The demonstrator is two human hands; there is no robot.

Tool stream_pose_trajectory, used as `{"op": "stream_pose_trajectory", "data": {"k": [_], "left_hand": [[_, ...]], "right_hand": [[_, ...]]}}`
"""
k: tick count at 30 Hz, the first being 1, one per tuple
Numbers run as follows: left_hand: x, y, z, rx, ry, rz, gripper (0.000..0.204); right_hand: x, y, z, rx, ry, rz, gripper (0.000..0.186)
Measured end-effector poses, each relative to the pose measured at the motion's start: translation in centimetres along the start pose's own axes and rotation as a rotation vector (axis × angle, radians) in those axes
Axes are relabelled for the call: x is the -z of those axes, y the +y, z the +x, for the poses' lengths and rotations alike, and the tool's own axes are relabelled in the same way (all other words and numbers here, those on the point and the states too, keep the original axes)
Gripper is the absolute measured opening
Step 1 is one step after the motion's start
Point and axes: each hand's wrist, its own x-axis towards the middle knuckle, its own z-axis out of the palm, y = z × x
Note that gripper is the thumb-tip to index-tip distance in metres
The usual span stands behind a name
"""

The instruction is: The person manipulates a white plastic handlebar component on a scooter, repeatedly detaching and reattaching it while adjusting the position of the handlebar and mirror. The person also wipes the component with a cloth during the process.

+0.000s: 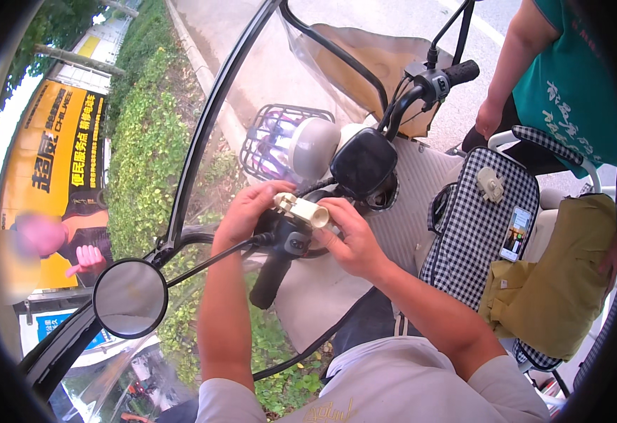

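Over the handlebar of a three-wheeled or scooter-like vehicle, both my hands hold a cream plastic fitting (pixel 301 209) with a round, hollow end. My left hand (pixel 251 210) grips its left side, fingertips at the upper edge. My right hand (pixel 351 236) pinches it beside the round opening, with thumb and fingers closed. Just below the fitting are the left switch housing (pixel 294 244) and black grip (pixel 272 278). A similar cream plastic piece (pixel 490 185) lies on the black-and-white checked seat (pixel 456 225), near a phone (pixel 516 234) with its screen lit.
A dark display (pixel 363 163) sits mid-handlebar, with a wire basket (pixel 273 141) ahead of it. A round mirror (pixel 130 298) and black frame bar (pixel 213 113) flank my left arm. An olive cloth (pixel 552 282) covers the seat's right side. One person in green (pixel 569 77) stands right; another person (pixel 76 247) is left.
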Motion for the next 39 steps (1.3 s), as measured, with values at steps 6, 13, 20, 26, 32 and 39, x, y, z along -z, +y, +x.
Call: {"op": "stream_pose_trajectory", "data": {"k": [6,13,20,26,32,39], "left_hand": [[-0.7,-0.2,0.0,-0.066,0.156,-0.202,0.043],[1.3,-1.2,-0.7,-0.202,0.002,-0.329,0.038],[1.1,-0.3,-0.8,-0.118,-0.069,-0.25,0.041],[-0.9,1.2,-0.2,0.044,0.057,-0.168,0.037],[-0.1,1.2,-1.2,-0.024,-0.043,-0.224,0.031],[1.0,-0.2,-0.8,-0.019,-0.068,-0.097,0.03]], "right_hand": [[0.2,-0.2,0.0,-0.008,-0.007,-0.016,0.031],[0.2,-0.1,0.2,-0.017,-0.021,0.003,0.031],[0.2,-0.3,0.3,-0.027,-0.02,0.024,0.031],[0.5,-0.5,0.3,-0.008,-0.027,-0.037,0.031],[0.4,-0.7,0.4,-0.015,-0.04,-0.04,0.032],[0.8,-1.2,1.1,0.021,-0.093,-0.122,0.034]]}}
